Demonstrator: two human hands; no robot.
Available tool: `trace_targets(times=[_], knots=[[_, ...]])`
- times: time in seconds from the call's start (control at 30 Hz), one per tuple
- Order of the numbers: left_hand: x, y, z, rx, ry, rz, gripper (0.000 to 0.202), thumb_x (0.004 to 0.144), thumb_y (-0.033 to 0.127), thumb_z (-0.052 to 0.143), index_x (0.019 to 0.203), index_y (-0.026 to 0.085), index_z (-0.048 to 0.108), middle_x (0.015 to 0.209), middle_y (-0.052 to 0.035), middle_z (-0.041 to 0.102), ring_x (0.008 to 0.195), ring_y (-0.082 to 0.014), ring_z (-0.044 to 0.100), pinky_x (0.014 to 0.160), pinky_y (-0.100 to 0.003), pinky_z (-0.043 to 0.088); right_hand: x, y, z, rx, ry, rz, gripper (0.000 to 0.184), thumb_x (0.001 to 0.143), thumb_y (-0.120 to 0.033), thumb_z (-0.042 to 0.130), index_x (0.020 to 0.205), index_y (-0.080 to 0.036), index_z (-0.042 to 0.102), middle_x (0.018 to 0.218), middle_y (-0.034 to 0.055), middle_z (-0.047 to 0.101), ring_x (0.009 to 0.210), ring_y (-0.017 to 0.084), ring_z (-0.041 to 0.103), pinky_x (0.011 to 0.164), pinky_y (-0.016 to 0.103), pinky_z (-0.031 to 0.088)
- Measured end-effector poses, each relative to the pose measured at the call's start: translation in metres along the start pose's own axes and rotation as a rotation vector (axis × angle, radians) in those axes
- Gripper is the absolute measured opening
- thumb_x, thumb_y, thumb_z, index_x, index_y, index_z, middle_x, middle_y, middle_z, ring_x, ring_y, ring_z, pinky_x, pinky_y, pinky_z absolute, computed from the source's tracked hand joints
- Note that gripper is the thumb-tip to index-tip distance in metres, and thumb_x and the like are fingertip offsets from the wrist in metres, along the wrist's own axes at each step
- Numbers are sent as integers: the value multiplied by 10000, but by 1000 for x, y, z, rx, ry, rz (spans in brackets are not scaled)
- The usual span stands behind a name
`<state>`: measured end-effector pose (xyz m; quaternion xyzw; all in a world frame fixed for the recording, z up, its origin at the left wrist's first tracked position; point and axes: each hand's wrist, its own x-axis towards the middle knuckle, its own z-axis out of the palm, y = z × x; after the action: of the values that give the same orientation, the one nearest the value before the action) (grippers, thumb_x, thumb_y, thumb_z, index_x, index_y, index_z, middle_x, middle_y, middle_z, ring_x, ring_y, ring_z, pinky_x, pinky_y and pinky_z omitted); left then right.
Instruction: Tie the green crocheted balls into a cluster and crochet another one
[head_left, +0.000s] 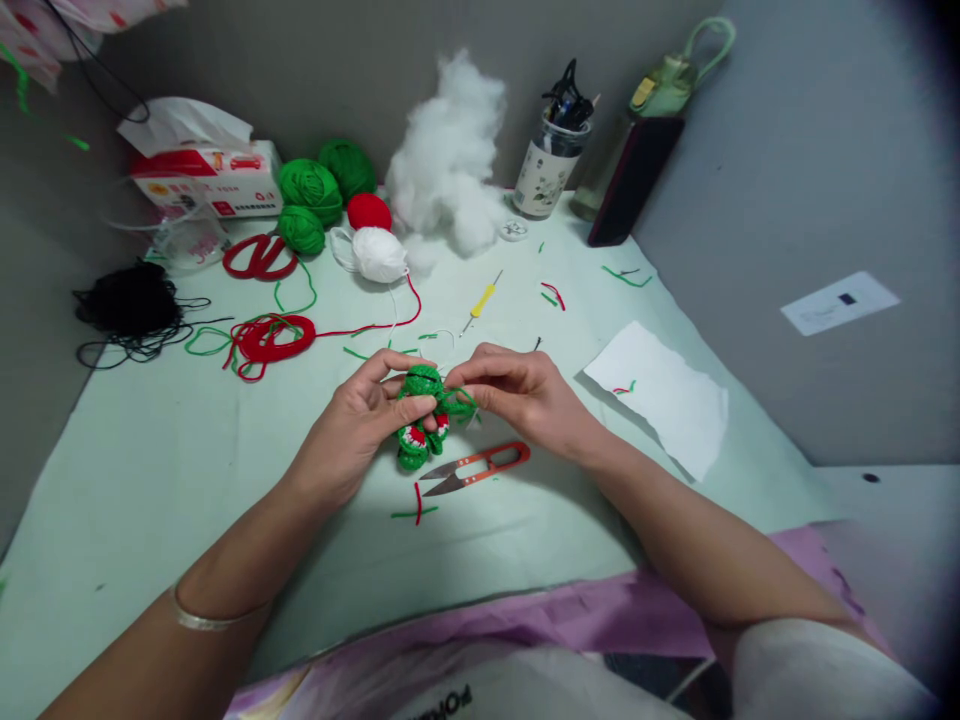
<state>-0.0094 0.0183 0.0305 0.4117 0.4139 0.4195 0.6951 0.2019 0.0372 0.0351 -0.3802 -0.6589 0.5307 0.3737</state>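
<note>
A small green crocheted toy with red and white patches is in my left hand, the thumb pressed across its front and the fingers behind it. My right hand is closed in a pinch at the toy's right side, on a strand of green yarn that runs to the toy. Whether a needle is also between those fingertips, I cannot make out. Just below the hands, orange-handled thread snips lie with blades pointing left. Short red and green yarn scraps are crossed beside the blade tips.
Beyond my hands lies a yellow-handled crochet hook. White stuffing, green yarn balls, white yarn, red scissors, and a pen jar stand farther back. Torn white paper is at right, black yarn at left.
</note>
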Motion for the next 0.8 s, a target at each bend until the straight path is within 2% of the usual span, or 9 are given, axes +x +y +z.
trace_targets(times=[0.07, 0.17, 0.27, 0.47, 0.63, 0.8], knots=[[1, -2, 0, 2, 2, 6, 351, 773, 269, 878, 1026, 199, 645, 779, -2, 742, 646, -143, 698, 584, -224, 539, 1, 0, 4, 96, -1, 39, 76, 890, -233, 725, 906, -167, 760, 820, 5, 653, 726, 115, 565, 664, 276, 433], [1, -4, 1, 2, 9, 2, 354, 771, 272, 880, 1024, 199, 644, 760, 4, 735, 637, -141, 690, 571, -219, 535, 2, 0, 9, 203, 18, 76, 124, 865, -266, 765, 839, -158, 711, 759, -8, 659, 699, 106, 563, 662, 264, 442], [0, -3, 3, -10, 16, -3, 376, 763, 292, 888, 1026, 199, 636, 713, 14, 722, 618, -137, 670, 551, -212, 523, 3, 1, 8, 196, 35, 74, 150, 863, -296, 778, 837, -160, 720, 760, -10, 660, 689, 103, 569, 666, 264, 460], [0, 1, 3, -4, -12, -26, 322, 808, 304, 844, 1032, 200, 638, 672, -4, 721, 607, -149, 661, 541, -211, 505, 5, 6, 0, 168, -7, 37, 172, 868, -347, 790, 897, -178, 793, 894, 24, 699, 755, 119, 635, 728, 285, 518], [0, -1, 3, -31, 2, -20, 323, 774, 282, 870, 991, 206, 643, 671, 14, 707, 590, -138, 651, 541, -211, 502, 5, 7, 7, 282, -12, 136, 278, 822, -433, 834, 859, -172, 746, 767, 7, 706, 718, 128, 631, 696, 280, 516], [-1, -4, 4, -9, 23, -22, 323, 803, 313, 851, 1028, 217, 640, 642, 25, 695, 555, -124, 613, 518, -196, 484, 4, 6, 12, 252, 33, 159, 316, 802, -458, 836, 827, -166, 717, 729, -11, 667, 658, 101, 573, 623, 244, 469]])
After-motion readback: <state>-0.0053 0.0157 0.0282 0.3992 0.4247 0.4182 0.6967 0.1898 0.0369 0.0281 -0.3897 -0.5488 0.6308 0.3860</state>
